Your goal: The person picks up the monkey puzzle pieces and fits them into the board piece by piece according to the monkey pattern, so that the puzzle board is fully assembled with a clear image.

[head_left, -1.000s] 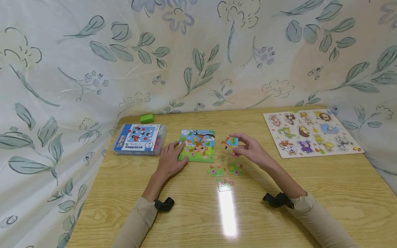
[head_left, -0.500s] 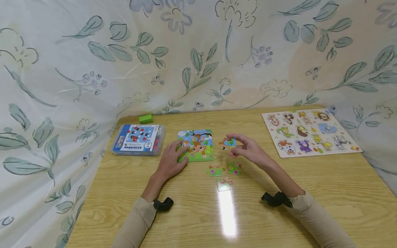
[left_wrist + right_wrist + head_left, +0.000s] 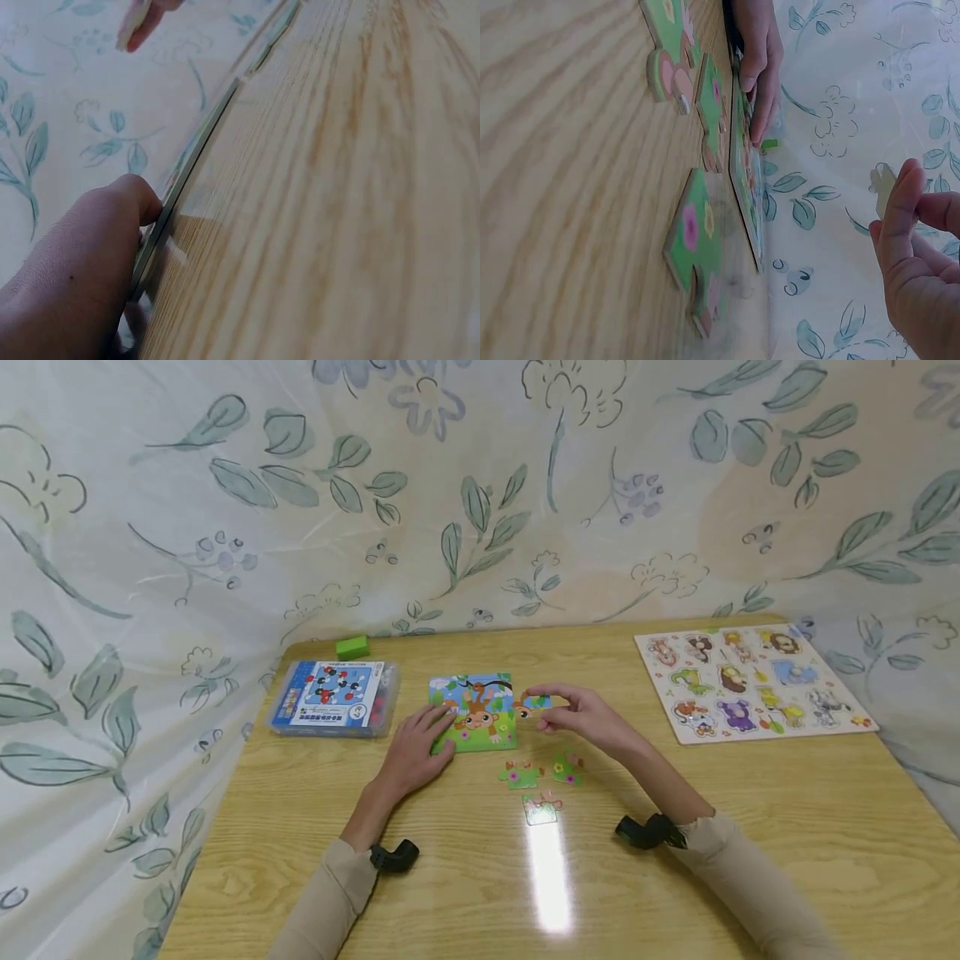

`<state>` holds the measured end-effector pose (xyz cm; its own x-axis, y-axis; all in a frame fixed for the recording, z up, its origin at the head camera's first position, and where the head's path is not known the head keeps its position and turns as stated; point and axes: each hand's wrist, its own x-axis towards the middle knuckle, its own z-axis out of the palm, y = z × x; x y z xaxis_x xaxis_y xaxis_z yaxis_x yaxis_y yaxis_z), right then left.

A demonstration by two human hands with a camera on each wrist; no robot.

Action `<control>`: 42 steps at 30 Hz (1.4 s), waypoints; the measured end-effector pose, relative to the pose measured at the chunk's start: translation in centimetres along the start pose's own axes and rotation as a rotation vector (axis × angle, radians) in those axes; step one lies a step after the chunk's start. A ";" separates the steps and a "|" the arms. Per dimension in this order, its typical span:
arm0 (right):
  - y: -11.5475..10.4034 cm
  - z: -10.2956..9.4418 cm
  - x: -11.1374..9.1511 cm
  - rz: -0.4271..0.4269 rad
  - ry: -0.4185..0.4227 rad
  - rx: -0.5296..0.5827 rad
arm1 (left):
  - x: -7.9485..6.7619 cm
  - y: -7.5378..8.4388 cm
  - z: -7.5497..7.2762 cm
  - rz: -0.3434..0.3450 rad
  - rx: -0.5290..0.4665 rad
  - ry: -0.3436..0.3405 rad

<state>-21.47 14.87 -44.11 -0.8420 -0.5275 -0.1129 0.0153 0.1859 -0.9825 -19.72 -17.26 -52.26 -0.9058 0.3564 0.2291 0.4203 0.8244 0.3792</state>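
Note:
In the head view my left hand [image 3: 414,745] lies at the left side of a square monkey picture board [image 3: 487,727], its fingers spread over the board's left part. My right hand [image 3: 588,717] pinches a jigsaw piece [image 3: 522,711] between thumb and fingers, close to the right edge of the board. The piece shows a monkey's eye, some brown and blue sky. From the right wrist view, this jigsaw piece [image 3: 886,187] is raised above the table and seen nearly edge-on. The left thumb [image 3: 139,199] is at the board's edge in the left wrist view.
Three loose jigsaw pieces lie nearer the person: one with a pink flower [image 3: 522,775], a green corner [image 3: 567,767] and a glare-covered one [image 3: 541,809]. A clear molecule-kit box [image 3: 336,697] and green block [image 3: 352,648] are left, an animal peg board [image 3: 750,685] right.
My right hand has carried the jigsaw piece leftward, closer to the picture board. The left hand's fingers have shifted slightly over the board's left part. The loose pieces stay put.

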 end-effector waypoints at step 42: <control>0.7 3.8 8.8 -0.105 -0.191 -0.689 | -0.1 0.0 0.1 -0.014 -0.016 -0.011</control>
<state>-26.80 7.23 -46.36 -0.7108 -0.6949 -0.1089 -0.4570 0.5740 -0.6795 -19.68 -17.23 -52.42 -0.9121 0.3500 0.2137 0.4084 0.8221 0.3967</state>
